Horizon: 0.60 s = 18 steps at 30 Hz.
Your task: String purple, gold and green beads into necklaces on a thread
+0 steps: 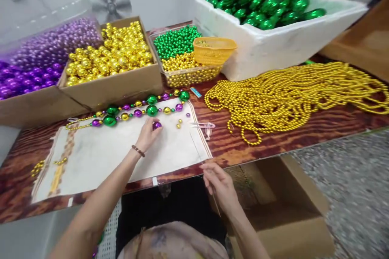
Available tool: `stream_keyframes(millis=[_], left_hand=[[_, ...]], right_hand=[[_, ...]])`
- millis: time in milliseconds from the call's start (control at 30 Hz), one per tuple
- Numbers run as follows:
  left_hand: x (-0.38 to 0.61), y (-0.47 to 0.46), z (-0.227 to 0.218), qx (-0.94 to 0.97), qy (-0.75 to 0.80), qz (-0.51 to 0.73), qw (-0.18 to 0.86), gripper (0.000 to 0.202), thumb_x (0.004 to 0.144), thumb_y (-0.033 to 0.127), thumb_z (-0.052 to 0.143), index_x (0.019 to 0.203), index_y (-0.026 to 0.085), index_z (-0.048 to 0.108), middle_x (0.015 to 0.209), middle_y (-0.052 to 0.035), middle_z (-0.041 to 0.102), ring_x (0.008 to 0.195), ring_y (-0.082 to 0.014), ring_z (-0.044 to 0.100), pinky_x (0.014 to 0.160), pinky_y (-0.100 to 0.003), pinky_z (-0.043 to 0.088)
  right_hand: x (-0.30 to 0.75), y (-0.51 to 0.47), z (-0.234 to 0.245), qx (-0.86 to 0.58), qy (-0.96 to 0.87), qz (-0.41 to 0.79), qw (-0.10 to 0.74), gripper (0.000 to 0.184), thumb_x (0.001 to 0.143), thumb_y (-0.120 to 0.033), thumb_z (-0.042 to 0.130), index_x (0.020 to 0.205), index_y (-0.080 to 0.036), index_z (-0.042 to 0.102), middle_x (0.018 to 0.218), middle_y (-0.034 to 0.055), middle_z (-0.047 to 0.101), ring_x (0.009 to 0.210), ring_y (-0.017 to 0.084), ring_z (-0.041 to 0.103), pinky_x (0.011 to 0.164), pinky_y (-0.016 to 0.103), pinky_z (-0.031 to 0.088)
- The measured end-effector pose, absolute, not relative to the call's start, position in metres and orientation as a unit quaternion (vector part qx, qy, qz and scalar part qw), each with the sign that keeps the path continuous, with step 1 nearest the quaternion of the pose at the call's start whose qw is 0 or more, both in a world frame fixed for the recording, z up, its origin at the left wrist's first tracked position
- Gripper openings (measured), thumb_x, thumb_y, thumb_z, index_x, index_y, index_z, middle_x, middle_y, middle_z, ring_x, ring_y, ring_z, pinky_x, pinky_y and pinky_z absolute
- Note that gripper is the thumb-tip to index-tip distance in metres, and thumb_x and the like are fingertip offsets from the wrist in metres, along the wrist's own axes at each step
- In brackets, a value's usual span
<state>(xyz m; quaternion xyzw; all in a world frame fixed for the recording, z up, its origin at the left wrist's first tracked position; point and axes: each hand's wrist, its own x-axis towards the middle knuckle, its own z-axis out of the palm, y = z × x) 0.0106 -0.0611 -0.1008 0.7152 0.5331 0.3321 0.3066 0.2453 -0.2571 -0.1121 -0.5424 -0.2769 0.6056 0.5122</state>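
Note:
My left hand (147,134) is over the white cloth (100,149), its fingers closed around a shiny purple bead (157,125). In my right hand (220,186), at the table's front edge, a long thin needle (196,145) is pinched, its tip pointing up over the cloth. Just beyond my left hand lies a bead strand (152,110) of green, purple and gold beads, doubled back on itself. A few loose small gold beads (178,126) and a small purple bead (188,115) rest to the right. Thread snips (203,125) lie at the cloth's right edge.
Along the back stand a carton (121,83) of gold beads, purple beads (30,77), a clear tub (194,76) with an orange basket (214,50), and a white foam box (273,46) of green beads. Gold bead strings (282,97) cover the right side. Below is an open carton (291,226).

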Motion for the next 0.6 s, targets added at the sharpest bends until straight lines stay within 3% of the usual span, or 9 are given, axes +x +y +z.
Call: stream_keyframes(millis=[100, 200, 300, 600], left_hand=[[0.020, -0.054, -0.110, 0.731, 0.539, 0.331, 0.255, 0.025, 0.081, 0.016, 0.065, 0.106, 0.020, 0.063, 0.117, -0.0126, 0.053, 0.108, -0.0259, 0.055, 0.094, -0.043, 0.048], [0.023, -0.053, -0.117, 0.771, 0.542, 0.279, 0.184, 0.036, 0.085, 0.017, 0.061, 0.121, 0.019, 0.057, 0.115, -0.0127, 0.054, 0.106, -0.0265, 0.056, 0.093, -0.044, 0.048], [0.020, -0.050, -0.124, 0.795, 0.547, 0.235, 0.113, 0.034, 0.090, 0.022, 0.057, 0.123, 0.015, 0.054, 0.115, -0.0138, 0.055, 0.106, -0.0264, 0.056, 0.094, -0.043, 0.048], [0.020, -0.055, -0.119, 0.772, 0.594, 0.208, 0.087, 0.034, 0.092, 0.025, 0.056, 0.124, 0.013, 0.056, 0.120, -0.0152, 0.054, 0.109, -0.0244, 0.056, 0.096, -0.037, 0.049]], right_hand=[[0.239, -0.258, -0.120, -0.555, -0.299, 0.594, 0.499, 0.036, 0.081, -0.054, 0.069, 0.090, -0.019, 0.065, 0.054, -0.0037, 0.047, 0.043, 0.008, 0.035, 0.042, 0.020, 0.023], [0.240, -0.257, -0.124, -0.571, -0.313, 0.576, 0.494, 0.036, 0.084, -0.054, 0.065, 0.092, -0.020, 0.065, 0.056, -0.0040, 0.043, 0.046, 0.008, 0.034, 0.042, 0.020, 0.023], [0.242, -0.257, -0.130, -0.582, -0.334, 0.560, 0.485, 0.035, 0.086, -0.054, 0.063, 0.095, -0.020, 0.064, 0.058, -0.0033, 0.043, 0.048, 0.009, 0.035, 0.043, 0.021, 0.023], [0.243, -0.258, -0.143, -0.637, -0.413, 0.497, 0.420, 0.042, 0.087, -0.057, 0.060, 0.098, -0.017, 0.067, 0.060, -0.0011, 0.050, 0.053, 0.012, 0.045, 0.049, 0.022, 0.037]])
